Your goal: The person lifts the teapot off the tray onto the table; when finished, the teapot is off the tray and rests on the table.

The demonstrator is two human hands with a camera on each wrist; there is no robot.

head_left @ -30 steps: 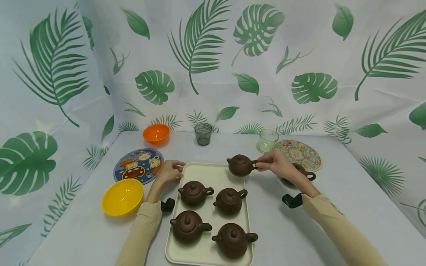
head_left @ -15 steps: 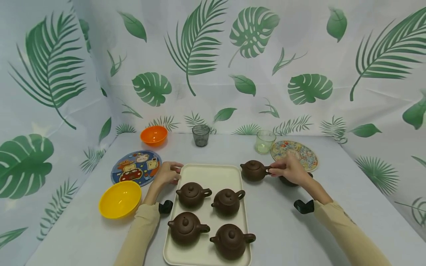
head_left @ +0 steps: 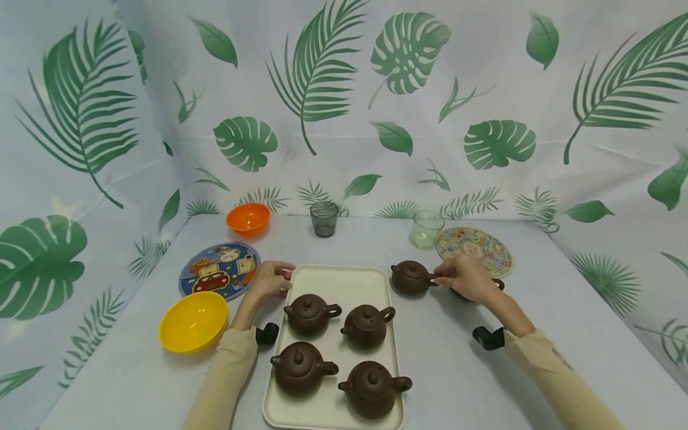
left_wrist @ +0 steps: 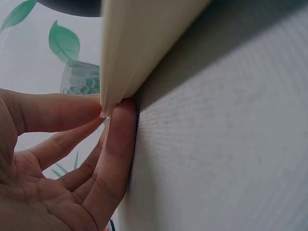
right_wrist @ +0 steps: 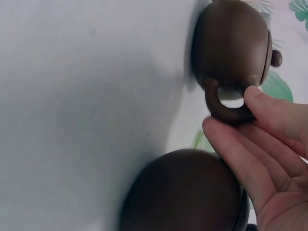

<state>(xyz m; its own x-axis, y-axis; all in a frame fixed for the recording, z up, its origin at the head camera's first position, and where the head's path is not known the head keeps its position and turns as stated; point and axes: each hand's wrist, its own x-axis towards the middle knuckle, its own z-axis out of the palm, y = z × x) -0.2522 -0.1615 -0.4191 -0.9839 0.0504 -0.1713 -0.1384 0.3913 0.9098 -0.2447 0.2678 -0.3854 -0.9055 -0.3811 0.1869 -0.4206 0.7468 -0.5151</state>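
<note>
A dark brown teapot [head_left: 411, 278] stands on the white table just beyond the far right corner of a cream tray [head_left: 338, 278]. My right hand [head_left: 466, 278] pinches its handle between thumb and fingers; the right wrist view shows this teapot [right_wrist: 231, 48] upright relative to the tabletop. Partly hidden under that hand is another brown teapot [right_wrist: 185, 192]. At the tray's far left corner my left hand [head_left: 271, 279] holds the rim, thumb on top and a finger beneath in the left wrist view. Several brown teapots [head_left: 298, 367] sit on the near part of the tray.
Left of the tray are a yellow bowl [head_left: 193, 322] and a round blue placemat [head_left: 215, 272]. Along the back stand an orange bowl [head_left: 248, 220], a grey glass [head_left: 324, 219] and a pale green glass [head_left: 427, 230]. A floral round placemat [head_left: 489, 248] lies behind my right hand.
My right hand has carried the teapot from above the tray's far right corner rightward and down onto the table. The left hand has stayed at the tray rim.
</note>
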